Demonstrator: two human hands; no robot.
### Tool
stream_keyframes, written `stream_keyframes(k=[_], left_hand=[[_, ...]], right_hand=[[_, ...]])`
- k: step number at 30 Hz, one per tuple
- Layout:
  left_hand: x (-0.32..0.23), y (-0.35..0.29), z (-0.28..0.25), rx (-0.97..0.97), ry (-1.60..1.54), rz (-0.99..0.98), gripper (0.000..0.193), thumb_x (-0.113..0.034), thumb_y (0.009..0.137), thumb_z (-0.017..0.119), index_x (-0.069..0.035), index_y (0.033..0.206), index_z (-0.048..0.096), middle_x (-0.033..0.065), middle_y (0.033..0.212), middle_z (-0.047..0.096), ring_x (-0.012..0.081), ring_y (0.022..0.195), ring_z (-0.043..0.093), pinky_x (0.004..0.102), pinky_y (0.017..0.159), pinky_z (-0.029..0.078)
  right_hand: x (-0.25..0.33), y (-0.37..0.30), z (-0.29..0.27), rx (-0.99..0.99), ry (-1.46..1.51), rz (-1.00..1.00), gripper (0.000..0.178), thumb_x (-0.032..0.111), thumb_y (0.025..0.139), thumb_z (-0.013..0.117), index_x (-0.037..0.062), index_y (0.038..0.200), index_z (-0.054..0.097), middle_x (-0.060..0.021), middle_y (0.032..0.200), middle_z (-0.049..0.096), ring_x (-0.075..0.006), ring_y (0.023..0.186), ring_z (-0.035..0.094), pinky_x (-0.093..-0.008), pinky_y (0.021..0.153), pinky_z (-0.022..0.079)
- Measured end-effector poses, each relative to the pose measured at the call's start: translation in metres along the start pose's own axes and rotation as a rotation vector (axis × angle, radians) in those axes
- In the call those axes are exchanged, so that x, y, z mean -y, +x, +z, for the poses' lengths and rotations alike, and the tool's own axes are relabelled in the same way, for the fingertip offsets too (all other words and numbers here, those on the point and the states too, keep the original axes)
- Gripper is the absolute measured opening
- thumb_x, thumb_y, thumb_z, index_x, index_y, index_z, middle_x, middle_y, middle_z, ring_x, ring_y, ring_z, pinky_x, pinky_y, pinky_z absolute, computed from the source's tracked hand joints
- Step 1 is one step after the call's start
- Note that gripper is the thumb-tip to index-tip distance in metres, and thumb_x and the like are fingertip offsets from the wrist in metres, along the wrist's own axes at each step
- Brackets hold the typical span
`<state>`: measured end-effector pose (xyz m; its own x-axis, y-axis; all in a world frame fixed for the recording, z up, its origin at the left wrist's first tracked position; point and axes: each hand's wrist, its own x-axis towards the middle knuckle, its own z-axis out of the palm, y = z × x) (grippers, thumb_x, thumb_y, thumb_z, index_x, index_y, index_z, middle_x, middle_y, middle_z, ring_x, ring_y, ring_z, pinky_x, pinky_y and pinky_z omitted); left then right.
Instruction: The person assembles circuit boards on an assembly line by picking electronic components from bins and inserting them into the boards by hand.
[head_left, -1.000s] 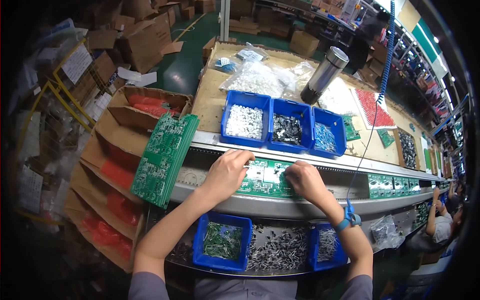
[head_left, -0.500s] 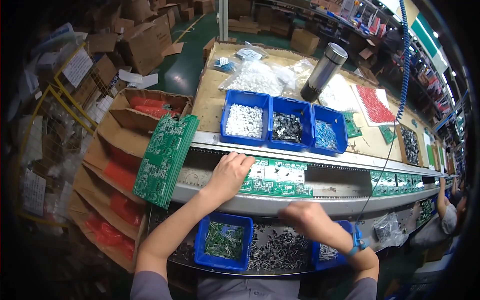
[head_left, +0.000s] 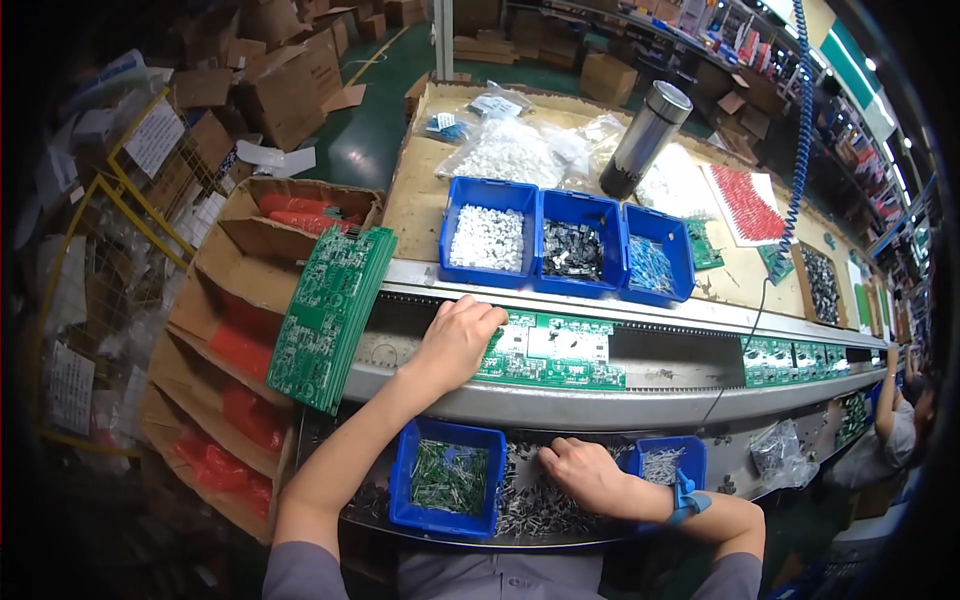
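Observation:
My left hand [head_left: 458, 342] rests over the left end of a green circuit board [head_left: 570, 350] lying in the conveyor track. Its fingers are curled down together against the board, and what they pinch, if anything, is hidden. My right hand [head_left: 590, 474], with a blue strap [head_left: 687, 498] round the wrist, is down at a loose pile of small dark electronic components with metal leads [head_left: 540, 510]. Those fingers are bent together at the pile; their tips are hidden. Left of the pile sits a blue bin of green leaded parts [head_left: 450, 478], and on its right a blue bin of silvery pins [head_left: 662, 465].
Beyond the track stand three blue bins, of white [head_left: 490, 238], black [head_left: 573, 250] and blue parts [head_left: 652, 265]. A steel flask [head_left: 648, 140] is behind them. Stacked circuit boards [head_left: 330, 315] lean on a cardboard rack [head_left: 215, 300] at left. A co-worker's arm [head_left: 888, 385] shows far right.
My right hand has come down from beside the track's near edge to the component pile, uncovering the right-hand bin. My left hand stays at the board, nearly unmoved.

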<state>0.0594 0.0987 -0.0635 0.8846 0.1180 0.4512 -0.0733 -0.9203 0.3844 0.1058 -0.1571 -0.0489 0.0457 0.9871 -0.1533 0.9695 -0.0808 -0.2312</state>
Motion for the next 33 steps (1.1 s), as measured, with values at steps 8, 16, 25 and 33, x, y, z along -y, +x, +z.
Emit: stream_keyframes(k=[8, 16, 25, 33], left_hand=[[-0.029, -0.002, -0.010, 0.029, 0.129, 0.017, 0.023, -0.002, 0.073, 0.056, -0.006, 0.096, 0.059, 0.0081, 0.092, 0.056, 0.0261, 0.092, 0.053, 0.0379, 0.079, 0.040], [-0.122, -0.037, -0.029, 0.717, -0.182, 0.329, 0.017, -0.007, 0.069, 0.061, -0.004, 0.083, 0.053, 0.0114, 0.082, 0.059, 0.0276, 0.079, 0.062, 0.0386, 0.065, 0.050], [-0.147, -0.086, 0.022, 0.755, 0.017, 0.324, 0.015, -0.017, 0.077, 0.056, -0.007, 0.086, 0.062, 0.0090, 0.088, 0.059, 0.0245, 0.087, 0.059, 0.0349, 0.069, 0.046], [-0.141, -0.076, 0.020, 0.822, -0.093, 0.359, 0.008, -0.014, 0.073, 0.058, -0.009, 0.069, 0.063, 0.0075, 0.074, 0.063, 0.0233, 0.072, 0.064, 0.0352, 0.063, 0.048]], right_hand=[[-0.005, -0.009, -0.004, 0.015, 0.058, -0.019, 0.011, 0.008, 0.072, 0.059, 0.0045, 0.082, 0.054, -0.0099, 0.080, 0.056, -0.0260, 0.076, 0.061, -0.0349, 0.062, 0.052], [-0.018, -0.010, -0.060, -0.059, 0.638, 0.061, 0.019, 0.002, 0.074, 0.061, 0.0026, 0.092, 0.058, -0.0144, 0.073, 0.058, -0.0327, 0.070, 0.060, -0.0383, 0.063, 0.049], [-0.070, 0.033, -0.062, -0.453, 0.373, 0.125, 0.012, -0.002, 0.074, 0.062, 0.0032, 0.084, 0.062, -0.0148, 0.076, 0.061, -0.0337, 0.069, 0.060, -0.0385, 0.061, 0.049], [-0.092, 0.057, -0.048, -0.529, 0.018, 0.024, 0.013, 0.002, 0.073, 0.057, 0.0073, 0.083, 0.064, -0.0069, 0.080, 0.061, -0.0250, 0.082, 0.056, -0.0373, 0.074, 0.043]])
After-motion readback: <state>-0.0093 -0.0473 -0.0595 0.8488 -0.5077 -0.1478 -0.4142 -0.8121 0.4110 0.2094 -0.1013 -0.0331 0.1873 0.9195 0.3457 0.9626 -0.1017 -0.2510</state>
